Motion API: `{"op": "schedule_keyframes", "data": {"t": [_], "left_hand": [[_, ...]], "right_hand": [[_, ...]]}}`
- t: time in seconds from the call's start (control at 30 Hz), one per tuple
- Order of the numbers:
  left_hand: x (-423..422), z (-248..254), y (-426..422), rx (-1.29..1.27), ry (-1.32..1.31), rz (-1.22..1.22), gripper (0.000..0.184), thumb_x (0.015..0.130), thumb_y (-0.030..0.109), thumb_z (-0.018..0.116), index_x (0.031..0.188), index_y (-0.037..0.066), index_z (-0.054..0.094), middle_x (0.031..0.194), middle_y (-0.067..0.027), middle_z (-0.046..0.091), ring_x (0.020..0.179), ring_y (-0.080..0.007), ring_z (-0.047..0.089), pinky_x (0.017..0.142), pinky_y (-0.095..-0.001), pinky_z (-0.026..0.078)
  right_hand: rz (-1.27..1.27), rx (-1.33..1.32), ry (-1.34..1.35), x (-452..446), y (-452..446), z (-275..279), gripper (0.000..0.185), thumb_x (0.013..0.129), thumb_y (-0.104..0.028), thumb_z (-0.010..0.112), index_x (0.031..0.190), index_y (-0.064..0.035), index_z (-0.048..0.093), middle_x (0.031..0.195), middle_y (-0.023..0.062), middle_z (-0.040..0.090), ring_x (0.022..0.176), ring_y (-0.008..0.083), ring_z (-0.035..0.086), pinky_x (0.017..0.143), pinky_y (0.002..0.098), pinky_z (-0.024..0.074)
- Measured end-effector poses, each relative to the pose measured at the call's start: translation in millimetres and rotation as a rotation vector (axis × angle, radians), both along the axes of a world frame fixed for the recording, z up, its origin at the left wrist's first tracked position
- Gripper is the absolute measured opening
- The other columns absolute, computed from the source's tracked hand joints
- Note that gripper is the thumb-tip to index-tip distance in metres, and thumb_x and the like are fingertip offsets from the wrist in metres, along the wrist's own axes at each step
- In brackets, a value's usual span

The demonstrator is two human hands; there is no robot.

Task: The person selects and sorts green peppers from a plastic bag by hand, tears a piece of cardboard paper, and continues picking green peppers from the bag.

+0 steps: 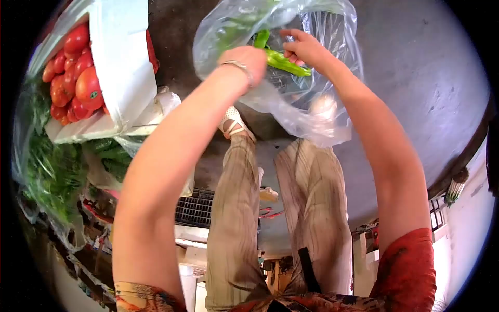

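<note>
A large clear plastic bag (332, 31) spreads open at the top centre, with several green peppers (283, 63) in or on it. My left hand (247, 63), a bracelet on its wrist, is at the bag's left part beside the peppers. Its fingers are blurred and partly hidden, so I cannot tell what they hold. Above the right end of the long pepper is my right hand (304, 48), its index finger stretched to the left and the other fingers curled loosely apart. Nothing shows clearly between them.
A white foam box (122, 62) of red tomatoes (78, 78) stands at the left. Leafy greens (52, 171) in plastic lie below it. A black crate (193, 208) is on the floor left of my legs. Green onions (457, 186) lie at the far right.
</note>
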State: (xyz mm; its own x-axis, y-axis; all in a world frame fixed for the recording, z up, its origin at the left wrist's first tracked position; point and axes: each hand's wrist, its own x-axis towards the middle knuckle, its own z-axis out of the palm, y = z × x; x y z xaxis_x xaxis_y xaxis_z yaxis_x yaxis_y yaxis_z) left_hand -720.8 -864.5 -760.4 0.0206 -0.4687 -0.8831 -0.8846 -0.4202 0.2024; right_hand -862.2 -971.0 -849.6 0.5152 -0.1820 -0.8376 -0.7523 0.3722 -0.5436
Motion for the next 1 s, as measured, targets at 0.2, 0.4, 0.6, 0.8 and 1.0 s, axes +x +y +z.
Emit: {"op": "schedule_keyframes", "data": {"t": [0.2,0.4,0.6,0.8,1.0], "left_hand": [[81,-4,46,-0.099,-0.265,0.149,0.082,0.084,0.016,0.063,0.152,0.019,0.018,0.121,-0.0273,0.059,0.105,-0.0395,0.062,0.092,-0.0465,0.050],[96,15,35,-0.397,-0.323,0.349,0.095,0.082,0.015,0.069,0.154,0.024,0.008,0.139,-0.0239,0.047,0.114,-0.0414,0.056,0.098,-0.0446,0.047],[44,63,29,-0.486,-0.074,0.498,0.075,0.084,0.017,0.067,0.149,0.016,0.030,0.135,-0.0203,0.053,0.115,-0.0394,0.057,0.097,-0.0431,0.048],[-42,168,46,-0.797,0.300,0.831,0.056,0.083,-0.003,0.058,0.137,-0.002,0.048,0.133,-0.0273,0.051,0.120,-0.0400,0.053,0.100,-0.0417,0.043],[-80,166,70,-0.603,0.709,1.392,0.058,0.088,-0.006,0.052,0.144,-0.004,0.036,0.144,-0.0225,0.044,0.135,-0.0325,0.043,0.107,-0.0386,0.038]], "right_hand": [[0.583,-0.686,-0.042,52,-53,-52,0.027,0.086,-0.015,0.058,0.110,-0.0046,0.060,0.103,0.0168,0.059,0.096,0.0286,0.056,0.079,0.0367,0.0478],[0.757,-1.626,-0.544,91,-138,-24,0.030,0.081,-0.007,0.053,0.107,-0.0036,0.067,0.109,0.0198,0.065,0.107,0.0323,0.060,0.098,0.0417,0.0457],[0.411,-1.267,-0.638,83,-110,-22,0.031,0.083,-0.006,0.048,0.108,-0.0013,0.065,0.112,0.0202,0.064,0.109,0.0330,0.059,0.095,0.0413,0.0447],[0.963,-1.288,0.139,66,-74,-37,0.035,0.080,-0.019,0.055,0.112,-0.0085,0.067,0.122,0.0132,0.061,0.116,0.0374,0.051,0.098,0.0539,0.0372],[0.755,-1.623,-0.181,26,-65,-52,0.043,0.083,-0.014,0.057,0.126,-0.0128,0.058,0.114,0.0123,0.063,0.110,0.0301,0.057,0.099,0.0475,0.0390]]}}
